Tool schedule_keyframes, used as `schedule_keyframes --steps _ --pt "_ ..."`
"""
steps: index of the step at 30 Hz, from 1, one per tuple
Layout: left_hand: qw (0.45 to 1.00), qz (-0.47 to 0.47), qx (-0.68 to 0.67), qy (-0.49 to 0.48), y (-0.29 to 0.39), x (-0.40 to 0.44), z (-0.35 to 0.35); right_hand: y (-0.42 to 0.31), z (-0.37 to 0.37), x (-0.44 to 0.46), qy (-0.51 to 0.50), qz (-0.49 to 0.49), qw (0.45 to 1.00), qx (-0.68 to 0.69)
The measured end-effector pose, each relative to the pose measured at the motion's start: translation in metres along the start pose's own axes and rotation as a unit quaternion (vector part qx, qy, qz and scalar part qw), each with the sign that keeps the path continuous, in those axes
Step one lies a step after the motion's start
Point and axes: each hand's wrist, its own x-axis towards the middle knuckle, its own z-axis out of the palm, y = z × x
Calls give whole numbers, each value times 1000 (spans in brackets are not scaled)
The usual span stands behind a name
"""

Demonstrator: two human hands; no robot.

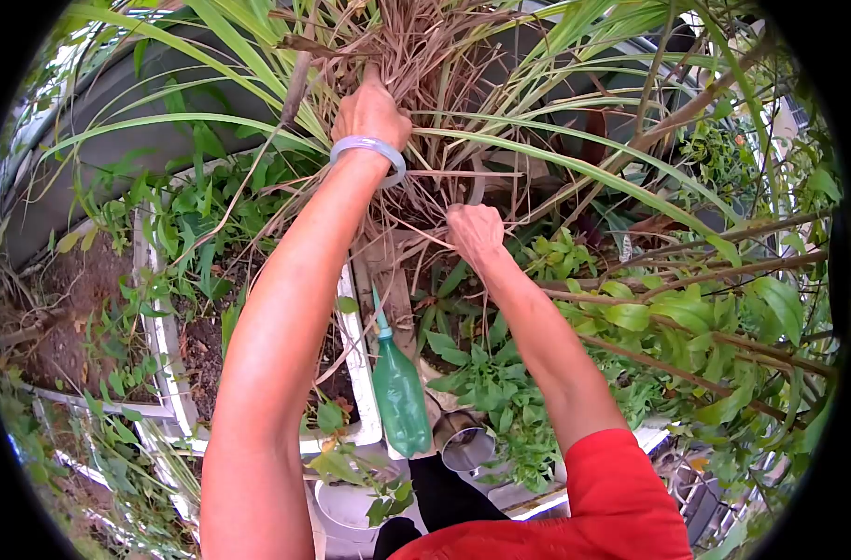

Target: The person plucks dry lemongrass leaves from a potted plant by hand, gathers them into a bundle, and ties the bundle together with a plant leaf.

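A large grassy clump [444,65] with long green blades and many dry brown leaves fills the top middle. My left hand [371,117], with a pale bangle [374,147] at the wrist, is closed at the dry leaves on the clump's left side; its fingertips are hidden among them. Lower and to the right, my right hand [476,227] is closed at the base of the clump. A pale curved piece [478,182] rises just above that hand, but whether the hand holds it is unclear.
A green plastic bottle [402,397] with a pointed nozzle lies below the hands, beside a metal cup [466,442]. White-edged planters [358,345] with soil and leafy plants stand at left. Woody branches [724,266] reach in from the right. A white round container [346,504] is near the feet.
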Motion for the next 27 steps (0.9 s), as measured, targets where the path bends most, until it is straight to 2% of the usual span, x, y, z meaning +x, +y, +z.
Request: schedule_keyframes --steps 3,4,7,8,10,11,13,16,17,21,23,25,27 --pt "1000 5 4 -2 4 2 -1 -29 5 -22 8 -94 995 31" --pt "1000 3 4 0 3 2 -1 -31 7 -24 -18 -108 992 59" --pt "1000 3 10 -5 -4 0 1 -19 -1 -21 -23 0 994 106" --pt "1000 -6 14 -10 -4 0 1 -29 3 -32 -12 -62 992 111" --pt "1000 0 -9 -11 -3 2 2 -69 -14 -65 60 -157 961 220" --pt "1000 -1 -10 -19 -3 0 4 -81 -13 -79 54 -168 960 219" --pt "1000 -3 -3 -22 -5 2 0 -82 -10 -96 48 -150 961 228" --pt "1000 1 11 -16 -12 5 0 -65 -12 -98 171 -144 942 248" --pt "1000 0 12 -23 -10 4 1 -56 -13 -93 189 -148 950 198" --pt "1000 -5 12 -20 -8 5 2 -15 -16 -58 229 -30 969 87" --pt "1000 0 11 -9 -11 7 5 3 -6 -43 257 64 963 49" --pt "1000 -9 9 -20 -11 8 5 18 -9 -30 320 82 944 -25" --pt "1000 -8 12 -18 -11 9 4 26 -4 -17 312 97 945 -19"
